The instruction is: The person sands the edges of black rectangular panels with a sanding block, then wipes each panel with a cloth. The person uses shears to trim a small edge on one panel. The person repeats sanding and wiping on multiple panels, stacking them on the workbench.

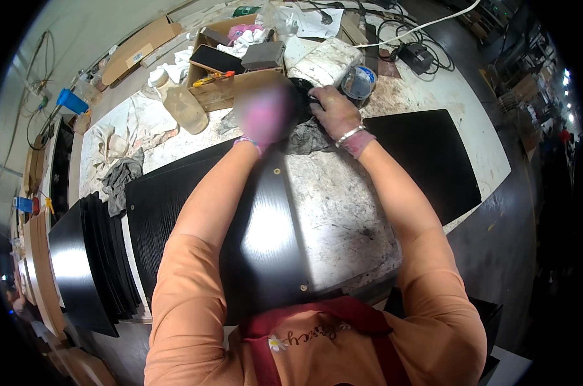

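Note:
Both of my arms reach to the far side of the work table. My left hand (pixel 265 116), in pink, is smeared and its fingers cannot be made out; it is in front of a cardboard box (pixel 217 93). With curled fingers, my right hand (pixel 337 114) grips the edge of a dark round container (pixel 300 90), partly hidden between the hands. A crumpled dark grey rag (pixel 310 137) lies just below them. Nearer me is a glossy black panel (pixel 259 225) with small brass-coloured fittings along its edge. Another black panel (pixel 426 157) lies to the right.
Black panels (pixel 89 257) stand stacked at the left. A cloudy plastic bottle (pixel 185 109), orange-handled cutters (pixel 214 78) on the box, a tub with blue contents (pixel 358 83) and a white block (pixel 327 61) crowd the back. Cables (pixel 426 48) coil at the far right.

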`<action>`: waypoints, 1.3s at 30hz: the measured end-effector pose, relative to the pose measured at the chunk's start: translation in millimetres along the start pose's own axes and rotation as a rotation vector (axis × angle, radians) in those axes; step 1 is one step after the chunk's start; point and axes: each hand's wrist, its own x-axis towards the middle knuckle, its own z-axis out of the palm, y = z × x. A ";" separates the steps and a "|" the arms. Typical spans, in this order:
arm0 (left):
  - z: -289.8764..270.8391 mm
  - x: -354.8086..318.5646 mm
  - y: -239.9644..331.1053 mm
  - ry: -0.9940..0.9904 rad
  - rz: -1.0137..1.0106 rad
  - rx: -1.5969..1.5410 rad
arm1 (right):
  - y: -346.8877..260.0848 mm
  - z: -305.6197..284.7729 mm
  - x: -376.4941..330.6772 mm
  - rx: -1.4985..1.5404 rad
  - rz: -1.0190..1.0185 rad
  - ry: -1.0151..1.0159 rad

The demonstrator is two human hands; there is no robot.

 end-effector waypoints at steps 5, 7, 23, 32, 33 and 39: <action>13.4 0.8 4.4 -0.068 0.059 -0.009 | 52.9 0.3 -17.8 1.031 0.514 0.049; 27.2 2.2 0.4 -0.098 0.087 -0.008 | 55.3 -4.2 -28.9 1.419 0.737 0.123; 0.6 -4.0 2.2 -0.101 0.025 -0.035 | 29.2 1.1 -20.7 1.920 0.935 0.197; -12.2 8.8 17.6 -0.241 -0.083 -0.009 | 35.4 43.4 8.7 1.069 0.540 0.234; 5.1 1.2 5.8 -0.119 -0.048 -0.013 | 35.7 43.0 8.5 0.958 0.499 0.214; 25.3 -0.9 -3.9 -0.075 0.055 -0.044 | 60.1 39.9 14.5 1.048 0.549 0.170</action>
